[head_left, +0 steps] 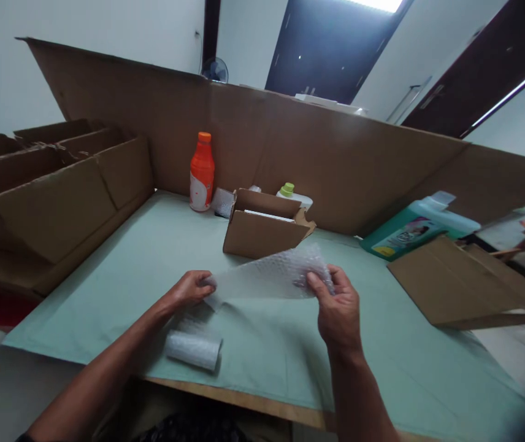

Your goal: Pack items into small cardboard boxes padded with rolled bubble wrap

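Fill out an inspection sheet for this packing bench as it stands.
Surface: table under a pale green cover.
Job's things: bubble wrap sheet held above the table; wrapped roll below it; small open box.
Clutter: orange bottle, green-capped bottle, teal jug lying down, flat cardboard.
Grippers: left hand and right hand each pinch one end of the sheet.
Cables: nothing seen.
Surroundings: cardboard wall behind, empty boxes at left, fan beyond.
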Motion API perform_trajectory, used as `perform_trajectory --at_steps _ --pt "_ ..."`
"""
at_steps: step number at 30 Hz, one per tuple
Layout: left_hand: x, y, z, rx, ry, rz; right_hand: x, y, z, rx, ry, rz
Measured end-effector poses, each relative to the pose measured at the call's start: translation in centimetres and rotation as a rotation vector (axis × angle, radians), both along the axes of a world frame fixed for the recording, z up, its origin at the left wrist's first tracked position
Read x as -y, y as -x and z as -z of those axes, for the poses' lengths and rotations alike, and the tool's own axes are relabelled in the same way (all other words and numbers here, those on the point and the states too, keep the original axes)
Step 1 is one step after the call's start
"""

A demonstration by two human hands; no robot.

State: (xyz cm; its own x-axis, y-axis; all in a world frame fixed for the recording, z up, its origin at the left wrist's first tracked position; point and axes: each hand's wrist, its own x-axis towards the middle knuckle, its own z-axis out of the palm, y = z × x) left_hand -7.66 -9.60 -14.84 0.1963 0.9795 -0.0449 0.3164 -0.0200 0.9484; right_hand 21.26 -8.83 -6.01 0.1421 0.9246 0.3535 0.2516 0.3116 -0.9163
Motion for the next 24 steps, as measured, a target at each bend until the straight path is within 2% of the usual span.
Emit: perform_trajectory --at_steps 3,5,8,10,12,16,18,21,24 --pt "-0.1 1.1 0.5 0.017 0.039 0.017 -0.4 -2.5 2.2 0.071 -0.035 0.159" --pt "-0.3 1.5 0.5 0.0 0.048 0.006 -0.4 -3.8 3.9 0.202 -0.074 0.223" --pt "-0.4 1.8 0.5 -0.085 0.029 -0.086 0.0 -5.0 6.3 0.488 -0.134 0.342" --pt "0.2 2.4 0.6 -0.148 0.0 -0.181 1.2 -5.2 7.5 0.605 -0.158 0.392" --pt "1.7 3.4 0.4 -0.214 -0.024 -0.248 3.1 -4.5 8.2 0.598 -0.123 0.278" --pt "6.3 5.0 -0.1 -0.342 -0.046 -0.213 7.4 0.1 9.0 0.507 0.057 -0.269" --pt "8.5 5.1 -0.2 -0.349 -0.045 -0.198 8.7 3.4 9.3 0.513 0.106 -0.448" --pt "10.8 4.4 -0.2 -0.31 -0.032 -0.235 8.9 7.7 9.6 0.527 0.138 -0.575" --pt "12.1 3.7 -0.2 -0.216 0.005 -0.308 8.1 9.8 9.1 0.385 0.181 -0.605"
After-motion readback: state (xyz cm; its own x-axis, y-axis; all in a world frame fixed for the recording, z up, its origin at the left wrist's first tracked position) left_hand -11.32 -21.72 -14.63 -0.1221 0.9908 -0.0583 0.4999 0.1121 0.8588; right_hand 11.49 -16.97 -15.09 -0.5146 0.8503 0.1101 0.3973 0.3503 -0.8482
